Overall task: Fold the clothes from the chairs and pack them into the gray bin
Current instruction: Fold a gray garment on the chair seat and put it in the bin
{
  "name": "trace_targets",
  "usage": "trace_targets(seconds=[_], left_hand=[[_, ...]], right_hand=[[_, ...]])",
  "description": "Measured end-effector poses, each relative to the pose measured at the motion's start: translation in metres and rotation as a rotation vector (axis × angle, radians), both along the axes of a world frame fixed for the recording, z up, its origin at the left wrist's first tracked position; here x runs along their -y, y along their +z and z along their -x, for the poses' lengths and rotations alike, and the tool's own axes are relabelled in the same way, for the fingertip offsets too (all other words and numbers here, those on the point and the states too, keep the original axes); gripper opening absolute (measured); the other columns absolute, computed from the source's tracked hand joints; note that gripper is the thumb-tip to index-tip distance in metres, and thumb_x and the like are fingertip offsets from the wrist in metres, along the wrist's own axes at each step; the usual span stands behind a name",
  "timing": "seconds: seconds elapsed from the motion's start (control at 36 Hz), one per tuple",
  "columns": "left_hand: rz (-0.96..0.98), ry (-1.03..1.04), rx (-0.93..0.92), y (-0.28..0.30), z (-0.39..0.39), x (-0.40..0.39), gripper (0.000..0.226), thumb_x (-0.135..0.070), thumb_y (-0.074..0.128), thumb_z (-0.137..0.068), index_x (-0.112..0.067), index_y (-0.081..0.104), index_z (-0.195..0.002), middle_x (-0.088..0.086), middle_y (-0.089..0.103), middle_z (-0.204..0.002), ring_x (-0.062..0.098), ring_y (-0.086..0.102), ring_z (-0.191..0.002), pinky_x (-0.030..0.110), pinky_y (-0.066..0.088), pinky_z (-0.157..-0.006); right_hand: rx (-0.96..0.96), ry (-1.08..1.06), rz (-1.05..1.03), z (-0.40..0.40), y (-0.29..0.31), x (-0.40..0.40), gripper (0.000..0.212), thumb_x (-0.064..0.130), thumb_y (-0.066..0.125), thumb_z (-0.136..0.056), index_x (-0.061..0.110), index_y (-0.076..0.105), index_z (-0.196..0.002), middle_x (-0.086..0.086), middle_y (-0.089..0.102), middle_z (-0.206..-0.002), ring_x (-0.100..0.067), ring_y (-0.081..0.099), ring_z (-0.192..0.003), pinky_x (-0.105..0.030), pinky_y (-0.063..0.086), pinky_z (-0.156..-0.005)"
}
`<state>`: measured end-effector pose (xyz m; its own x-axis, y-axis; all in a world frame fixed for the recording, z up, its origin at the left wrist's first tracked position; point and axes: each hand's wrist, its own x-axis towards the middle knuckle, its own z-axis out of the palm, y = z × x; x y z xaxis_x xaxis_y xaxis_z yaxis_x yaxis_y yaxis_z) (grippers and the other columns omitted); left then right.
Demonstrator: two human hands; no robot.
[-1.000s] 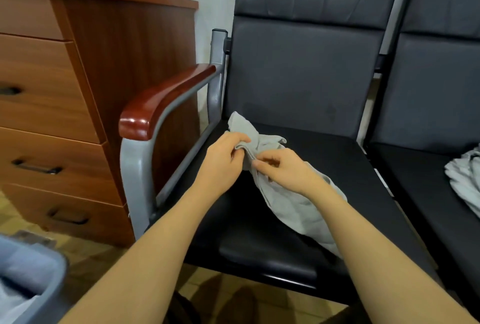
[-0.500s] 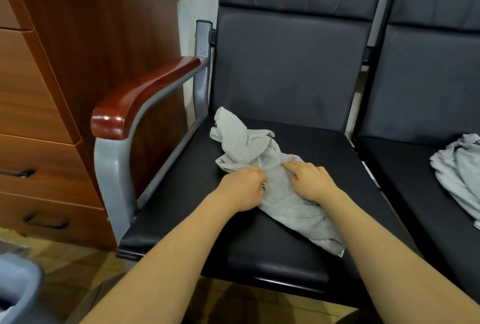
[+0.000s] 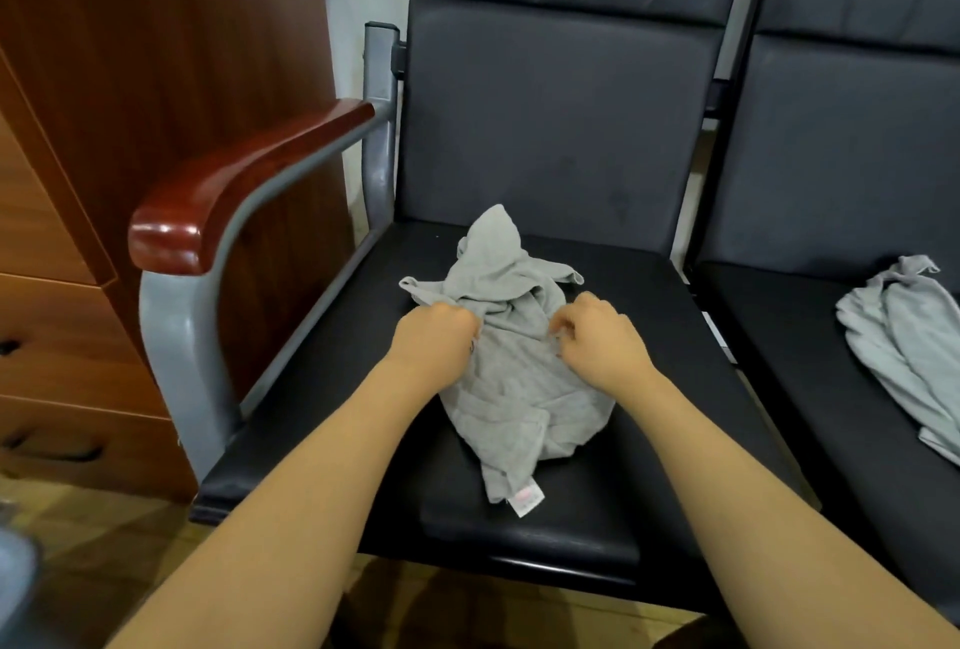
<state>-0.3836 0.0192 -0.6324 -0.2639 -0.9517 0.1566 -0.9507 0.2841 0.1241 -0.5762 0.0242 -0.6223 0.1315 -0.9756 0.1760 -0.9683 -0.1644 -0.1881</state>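
Only a blurred corner of the gray bin [image 3: 13,581] showed, its contents out of sight. The crumpled gray garment [image 3: 511,367] lay on the left chair seat [image 3: 322,419]; the left hand [image 3: 434,336] and right hand [image 3: 602,341] each had fingers curled, gripping its cloth.

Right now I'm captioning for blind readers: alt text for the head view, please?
Both hands, left and right, grip a crumpled gray garment on a black chair. Another gray garment lies on the next chair; a wooden dresser stands left.

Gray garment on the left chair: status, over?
Left hand and right hand both gripping gray garment. Crumpled, unfolded, on seat. Nothing in the way.
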Motion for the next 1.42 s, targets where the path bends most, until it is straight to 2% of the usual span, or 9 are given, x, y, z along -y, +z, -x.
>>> trace_targets(seconds=[0.17,0.31,0.42,0.64,0.78,1.0,1.14,1.31,1.42], left_hand=[[0.346,-0.252,-0.235,-0.002,0.005,0.000,0.016,-0.005,0.053,-0.082,-0.011,0.067,-0.083,-0.002,0.065,-0.089,0.021,0.056,-0.099,0.024,0.027,-0.088],[0.141,-0.326,-0.462,0.007,0.025,-0.004,0.021,0.000,0.054,-0.084,-0.011,0.070,-0.091,-0.006,0.061,-0.081,0.016,0.057,-0.086,0.028,0.037,-0.093],[-0.002,-0.323,-0.367,0.003,0.034,-0.001,0.030,0.001,0.048,-0.089,-0.015,0.068,-0.105,-0.003,0.065,-0.099,0.015,0.054,-0.093,0.031,0.042,-0.090],[0.102,-0.366,0.100,0.000,0.042,0.004,0.038,-0.003,0.048,-0.087,-0.026,0.067,-0.111,-0.001,0.067,-0.097,0.020,0.057,-0.090,0.024,0.029,-0.069],[0.099,-0.252,0.197,0.004,0.037,0.008,0.031,-0.009,0.049,-0.089,-0.027,0.069,-0.105,-0.001,0.067,-0.096,0.020,0.059,-0.088,0.026,0.032,-0.067],[0.086,-0.192,0.168,0.001,0.028,0.007,0.023,-0.010,0.045,-0.090,-0.015,0.066,-0.098,0.003,0.064,-0.098,0.023,0.056,-0.089,0.028,0.035,-0.070],[0.498,-0.287,0.011,0.004,0.023,0.010,0.015,0.001,0.069,-0.064,-0.013,0.064,-0.064,0.000,0.057,-0.066,0.022,0.052,-0.065,0.028,0.031,-0.060],[0.615,-0.181,-0.048,0.016,0.016,0.007,0.023,0.008,0.069,-0.055,-0.010,0.056,-0.059,0.003,0.051,-0.060,0.020,0.042,-0.051,0.028,0.029,-0.047],[0.593,-0.151,-0.036,0.016,0.010,0.008,0.029,0.010,0.076,-0.050,-0.010,0.058,-0.060,0.001,0.053,-0.061,0.013,0.020,-0.040,0.023,0.018,-0.040]], right_hand=[[0.022,-0.104,-0.004,0.007,-0.008,0.010,0.035,0.016,0.052,-0.088,0.013,0.046,-0.123,-0.006,0.050,-0.121,-0.028,0.050,-0.109,-0.038,0.036,-0.089],[-0.019,-0.057,0.029,0.011,-0.015,0.013,0.022,0.023,0.049,-0.092,0.021,0.061,-0.111,0.001,0.058,-0.107,-0.022,0.054,-0.100,-0.034,0.030,-0.086],[-0.002,-0.044,0.127,0.013,-0.017,0.016,0.022,0.029,0.049,-0.095,0.014,0.065,-0.095,0.000,0.057,-0.094,-0.021,0.055,-0.088,-0.033,0.031,-0.080],[0.666,-0.176,0.230,0.012,-0.004,0.013,0.015,0.013,0.042,-0.097,0.012,0.050,-0.109,-0.003,0.054,-0.076,-0.019,0.051,-0.065,-0.041,0.048,-0.063],[0.439,-0.318,0.152,0.022,-0.001,0.007,0.017,0.018,0.042,-0.092,0.012,0.054,-0.102,-0.004,0.060,-0.083,-0.024,0.054,-0.073,-0.034,0.040,-0.064],[0.349,-0.204,0.083,0.030,-0.018,0.011,0.008,0.016,0.050,-0.090,0.008,0.053,-0.089,-0.004,0.051,-0.092,-0.024,0.053,-0.081,-0.039,0.043,-0.079],[0.709,0.028,0.139,0.025,-0.008,0.005,0.029,0.000,0.041,-0.089,0.019,0.045,-0.111,0.002,0.036,-0.060,-0.010,0.032,-0.052,-0.017,0.032,-0.048],[0.762,0.085,0.162,0.021,-0.004,0.008,0.024,0.001,0.043,-0.090,0.016,0.061,-0.088,0.007,0.043,-0.063,-0.003,0.038,-0.047,-0.012,0.030,-0.048],[0.677,0.051,0.147,0.023,-0.004,0.007,0.027,0.005,0.045,-0.089,0.023,0.065,-0.094,0.004,0.055,-0.065,-0.009,0.042,-0.050,-0.031,0.041,-0.055]])
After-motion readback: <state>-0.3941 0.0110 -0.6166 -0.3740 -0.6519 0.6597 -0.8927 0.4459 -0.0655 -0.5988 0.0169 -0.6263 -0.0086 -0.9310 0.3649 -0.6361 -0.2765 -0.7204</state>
